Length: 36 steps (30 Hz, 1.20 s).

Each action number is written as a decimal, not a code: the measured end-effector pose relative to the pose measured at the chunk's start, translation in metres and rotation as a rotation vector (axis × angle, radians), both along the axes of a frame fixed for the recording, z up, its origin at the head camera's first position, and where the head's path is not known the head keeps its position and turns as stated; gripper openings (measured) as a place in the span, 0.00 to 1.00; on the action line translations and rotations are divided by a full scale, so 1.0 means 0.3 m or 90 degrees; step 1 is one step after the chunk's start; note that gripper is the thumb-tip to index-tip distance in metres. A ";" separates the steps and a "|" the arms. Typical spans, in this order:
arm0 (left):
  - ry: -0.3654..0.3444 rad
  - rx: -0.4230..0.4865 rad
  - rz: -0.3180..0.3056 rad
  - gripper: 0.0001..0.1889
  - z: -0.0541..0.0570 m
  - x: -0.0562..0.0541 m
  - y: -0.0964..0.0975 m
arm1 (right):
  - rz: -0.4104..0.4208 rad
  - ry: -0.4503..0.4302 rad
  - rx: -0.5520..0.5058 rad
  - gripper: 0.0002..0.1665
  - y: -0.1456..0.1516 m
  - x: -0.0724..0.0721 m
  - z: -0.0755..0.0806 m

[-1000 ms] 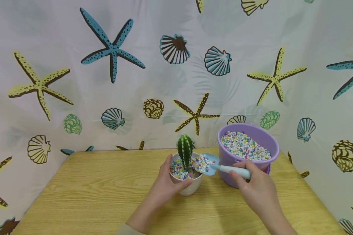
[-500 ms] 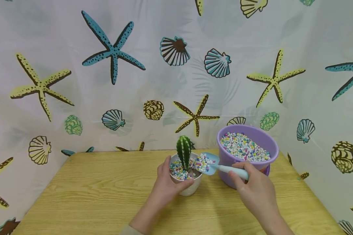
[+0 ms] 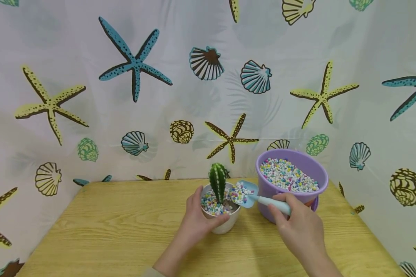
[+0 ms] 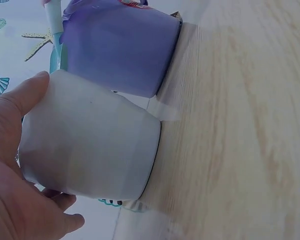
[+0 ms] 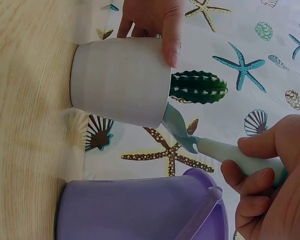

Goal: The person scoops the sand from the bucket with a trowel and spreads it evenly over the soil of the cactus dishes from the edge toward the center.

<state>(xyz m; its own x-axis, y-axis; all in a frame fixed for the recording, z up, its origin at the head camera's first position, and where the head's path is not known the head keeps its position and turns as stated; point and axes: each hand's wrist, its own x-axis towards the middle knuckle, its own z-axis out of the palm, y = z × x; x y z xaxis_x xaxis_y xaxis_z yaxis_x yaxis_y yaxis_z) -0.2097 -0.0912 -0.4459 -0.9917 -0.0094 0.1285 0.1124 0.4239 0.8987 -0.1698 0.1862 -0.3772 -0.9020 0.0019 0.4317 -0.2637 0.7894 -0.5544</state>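
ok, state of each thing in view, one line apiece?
pot: upright, beads inside
cactus: upright in the pot
scoop: loaded with beads, at pot's rim
bucket: upright, uncovered, holding beads
left hand: gripping pot
right hand: holding scoop's handle

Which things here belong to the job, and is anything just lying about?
Job:
White pot, held by left hand
Cactus in it
Blue scoop, held by right hand
Multicolored beads
Purple bucket, likely their source

Only setting, not handled:
Wooden table
Patterned curtain
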 end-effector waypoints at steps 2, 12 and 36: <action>-0.007 -0.009 0.004 0.68 0.001 0.002 0.002 | 0.000 0.007 0.002 0.12 -0.004 0.000 -0.003; -0.015 0.016 -0.019 0.67 0.012 -0.002 -0.009 | -0.007 0.024 0.010 0.13 -0.009 0.006 -0.005; -0.014 0.019 -0.038 0.68 0.011 0.008 0.000 | -0.008 0.119 0.051 0.13 -0.025 0.008 -0.022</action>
